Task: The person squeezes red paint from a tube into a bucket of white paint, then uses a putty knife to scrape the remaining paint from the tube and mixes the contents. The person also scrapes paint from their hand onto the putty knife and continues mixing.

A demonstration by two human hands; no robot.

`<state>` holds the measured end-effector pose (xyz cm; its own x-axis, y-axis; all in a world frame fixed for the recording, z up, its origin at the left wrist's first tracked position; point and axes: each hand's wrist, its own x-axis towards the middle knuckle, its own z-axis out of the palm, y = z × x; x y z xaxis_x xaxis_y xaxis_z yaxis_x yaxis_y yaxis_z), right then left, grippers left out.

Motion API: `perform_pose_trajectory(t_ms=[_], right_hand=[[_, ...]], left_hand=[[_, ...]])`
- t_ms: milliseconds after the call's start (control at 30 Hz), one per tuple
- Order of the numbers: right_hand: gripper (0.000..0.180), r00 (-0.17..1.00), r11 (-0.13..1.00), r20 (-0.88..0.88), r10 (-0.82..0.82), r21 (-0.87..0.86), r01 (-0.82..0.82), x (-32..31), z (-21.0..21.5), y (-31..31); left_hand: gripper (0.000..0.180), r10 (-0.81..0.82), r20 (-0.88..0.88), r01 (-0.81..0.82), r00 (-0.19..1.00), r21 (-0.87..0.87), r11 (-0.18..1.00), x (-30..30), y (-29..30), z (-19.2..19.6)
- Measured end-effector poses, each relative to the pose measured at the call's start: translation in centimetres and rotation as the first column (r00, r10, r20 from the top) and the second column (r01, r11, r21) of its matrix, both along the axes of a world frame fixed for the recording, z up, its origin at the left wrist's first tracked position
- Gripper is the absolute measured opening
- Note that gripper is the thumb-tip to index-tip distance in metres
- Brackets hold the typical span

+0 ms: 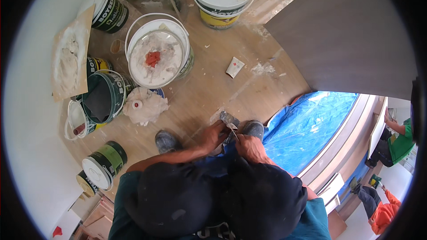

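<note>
Between my boots, my left hand is closed at the side of a small dark grey flat piece with pale smears. My right hand grips a thin, pale-edged flat tool, which looks like a putty knife. Its tip meets or overlaps the grey piece; whether they touch I cannot tell. My fingers hide most of the tool's handle and the grey piece's lower end. Both hands are close together, low over the wooden floor.
Ahead left stands a white bucket topped by a white-smeared lid with a red lump. Several paint pails, a dark green bucket and a crumpled pale cloth line the left. A blue tarp lies right, beneath a grey panel. Two people work far right.
</note>
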<state>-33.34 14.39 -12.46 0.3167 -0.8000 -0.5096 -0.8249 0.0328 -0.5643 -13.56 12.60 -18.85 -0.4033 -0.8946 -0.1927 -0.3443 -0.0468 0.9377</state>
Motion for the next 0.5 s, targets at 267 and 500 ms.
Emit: perform_pose_trajectory(t_ms=[267, 500], right_hand=[[0.018, 1.000, 1.000, 0.003, -0.012, 0.016, 0.012, 0.1, -1.6, 0.6], [0.016, 0.999, 0.998, -0.042, 0.009, 0.056, -0.007, -0.4, -1.6, 0.8]], left_hand=[[0.028, 0.008, 0.025, -0.007, 1.000, -0.021, 1.000, 0.3, 0.3, -1.7], [0.028, 0.008, 0.049, -0.005, 0.999, -0.049, 0.999, 0.0, 0.1, -1.8]])
